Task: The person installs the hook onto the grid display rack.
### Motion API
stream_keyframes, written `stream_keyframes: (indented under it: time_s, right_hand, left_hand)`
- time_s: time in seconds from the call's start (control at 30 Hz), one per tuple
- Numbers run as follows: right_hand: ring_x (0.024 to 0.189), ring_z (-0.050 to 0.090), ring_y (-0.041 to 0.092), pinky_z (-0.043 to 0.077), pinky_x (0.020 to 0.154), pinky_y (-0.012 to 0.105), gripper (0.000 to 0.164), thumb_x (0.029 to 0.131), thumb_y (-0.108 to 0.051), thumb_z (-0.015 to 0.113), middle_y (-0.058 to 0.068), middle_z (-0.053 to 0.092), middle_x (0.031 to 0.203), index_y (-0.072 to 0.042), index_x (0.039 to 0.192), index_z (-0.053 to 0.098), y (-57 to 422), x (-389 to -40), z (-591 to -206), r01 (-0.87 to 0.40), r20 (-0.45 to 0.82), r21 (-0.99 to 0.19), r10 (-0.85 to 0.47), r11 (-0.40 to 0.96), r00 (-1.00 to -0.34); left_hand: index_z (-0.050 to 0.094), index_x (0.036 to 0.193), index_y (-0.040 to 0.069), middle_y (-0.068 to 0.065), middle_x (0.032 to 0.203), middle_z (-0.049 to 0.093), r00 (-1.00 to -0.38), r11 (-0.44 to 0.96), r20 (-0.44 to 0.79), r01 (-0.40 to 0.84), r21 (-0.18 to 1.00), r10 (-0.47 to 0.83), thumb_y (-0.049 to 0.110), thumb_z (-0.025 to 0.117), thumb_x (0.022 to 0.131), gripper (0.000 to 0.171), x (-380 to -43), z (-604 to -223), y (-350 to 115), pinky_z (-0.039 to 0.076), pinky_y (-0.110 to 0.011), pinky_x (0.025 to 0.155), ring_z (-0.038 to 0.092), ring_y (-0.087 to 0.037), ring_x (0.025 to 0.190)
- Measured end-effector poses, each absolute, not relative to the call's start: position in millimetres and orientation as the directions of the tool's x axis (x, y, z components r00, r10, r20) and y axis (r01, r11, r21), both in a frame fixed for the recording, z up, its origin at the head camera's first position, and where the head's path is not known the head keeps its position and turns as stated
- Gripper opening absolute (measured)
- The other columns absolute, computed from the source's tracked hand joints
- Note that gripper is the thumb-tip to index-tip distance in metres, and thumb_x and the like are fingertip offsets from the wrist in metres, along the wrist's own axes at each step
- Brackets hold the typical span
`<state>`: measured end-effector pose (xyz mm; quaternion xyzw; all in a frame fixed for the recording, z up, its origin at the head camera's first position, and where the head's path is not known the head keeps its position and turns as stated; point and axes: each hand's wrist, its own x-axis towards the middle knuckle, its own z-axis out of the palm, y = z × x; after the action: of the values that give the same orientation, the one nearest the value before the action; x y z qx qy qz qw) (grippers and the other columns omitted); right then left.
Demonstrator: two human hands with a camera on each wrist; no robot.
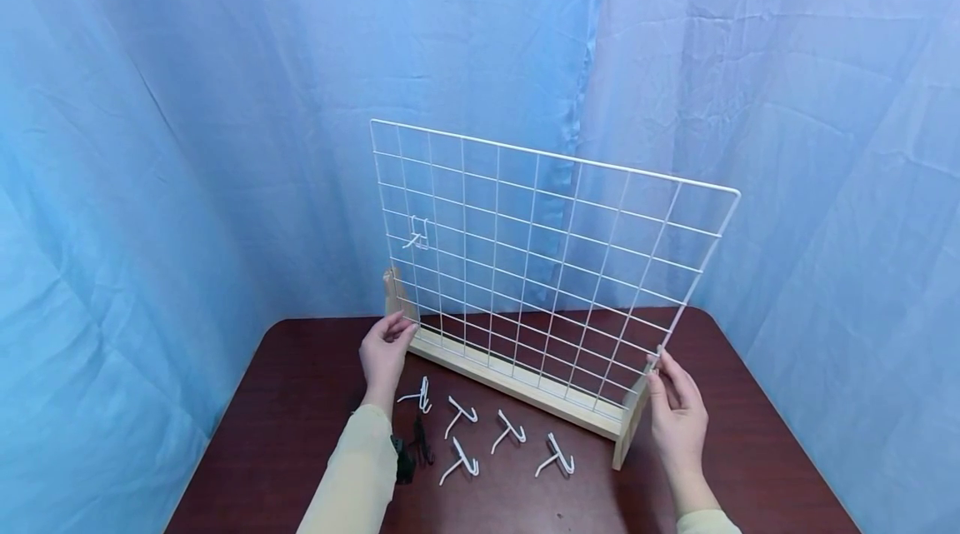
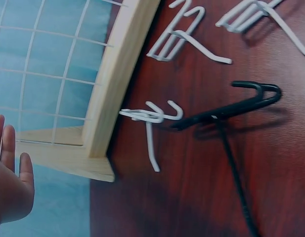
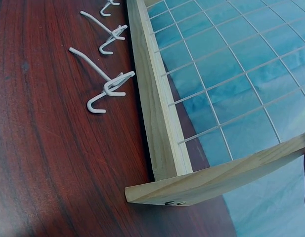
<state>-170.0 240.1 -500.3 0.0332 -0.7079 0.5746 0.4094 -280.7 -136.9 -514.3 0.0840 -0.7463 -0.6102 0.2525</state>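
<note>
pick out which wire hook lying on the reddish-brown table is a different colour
The black wire hook, right of the pale left sleeve in the head view; the other five on the reddish-brown table are white wire hooks.

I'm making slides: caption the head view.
Left hand and right hand at opposite ends of a grid, hooks on the table.

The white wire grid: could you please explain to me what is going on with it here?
A person's left hand and right hand are at the lower sides of the white wire grid, by the ends of its wooden stand; whether the fingers grip wire or wood is unclear. One white hook hangs on the grid. Five other white hooks and a black hook lie on the table in front.
</note>
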Motion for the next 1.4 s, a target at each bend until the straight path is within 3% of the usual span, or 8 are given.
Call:
stream_keyframes:
  time_s: [0.2, 0.63, 1.07, 1.4]
  right_hand:
    - [0.107, 0.063, 0.001, 0.048, 0.090, 0.015, 0.039, 0.091, 0.018, 0.056, 0.015, 0.065, 0.115, 0.013, 0.129, 0.057, 239, -170, -499, -0.505, 0.617, -0.786, 0.417, 0.357, -0.667]
    - [0.108, 0.063, 0.002, 0.048, 0.090, 0.016, 0.039, 0.091, 0.018, 0.056, 0.012, 0.064, 0.115, 0.013, 0.129, 0.057, 239, -170, -498, -0.507, 0.626, -0.779, 0.411, 0.368, -0.663]
    - [0.109, 0.063, 0.003, 0.048, 0.090, 0.016, 0.040, 0.090, 0.019, 0.056, 0.028, 0.061, 0.115, 0.013, 0.129, 0.057, 240, -170, -500, -0.524, 0.639, -0.769, 0.402, 0.367, -0.656]
    - [0.108, 0.063, 0.003, 0.048, 0.090, 0.016, 0.039, 0.090, 0.020, 0.055, 0.023, 0.063, 0.114, 0.014, 0.129, 0.056, 241, -170, -501, -0.532, 0.636, -0.772, 0.412, 0.348, -0.653]
  left_hand:
    - [0.069, 0.115, -0.006, -0.019, 0.097, 0.073, -0.865, 0.253, 0.292, 0.201, 0.947, -0.408, 0.000, 0.077, 0.084, 0.033, -276, -531, -139, 0.052, -0.024, 0.080, 0.068, -0.033, 0.094]
    - [0.065, 0.120, -0.008, -0.026, 0.101, 0.070, -0.896, 0.220, 0.276, 0.208, 0.953, -0.349, -0.004, 0.076, 0.082, 0.040, -266, -558, -147, 0.049, -0.052, 0.092, 0.064, -0.044, 0.101]
    - [0.062, 0.128, -0.003, -0.023, 0.116, 0.068, -0.939, 0.317, 0.206, 0.114, 0.941, -0.277, 0.000, 0.077, 0.084, 0.046, -252, -583, -160, 0.045, -0.054, 0.099, 0.060, -0.039, 0.113]
    - [0.062, 0.130, -0.003, -0.020, 0.126, 0.064, -0.953, 0.450, 0.244, 0.142, 0.882, -0.178, -0.001, 0.078, 0.082, 0.051, -244, -598, -171, 0.041, -0.052, 0.104, 0.055, -0.038, 0.122]
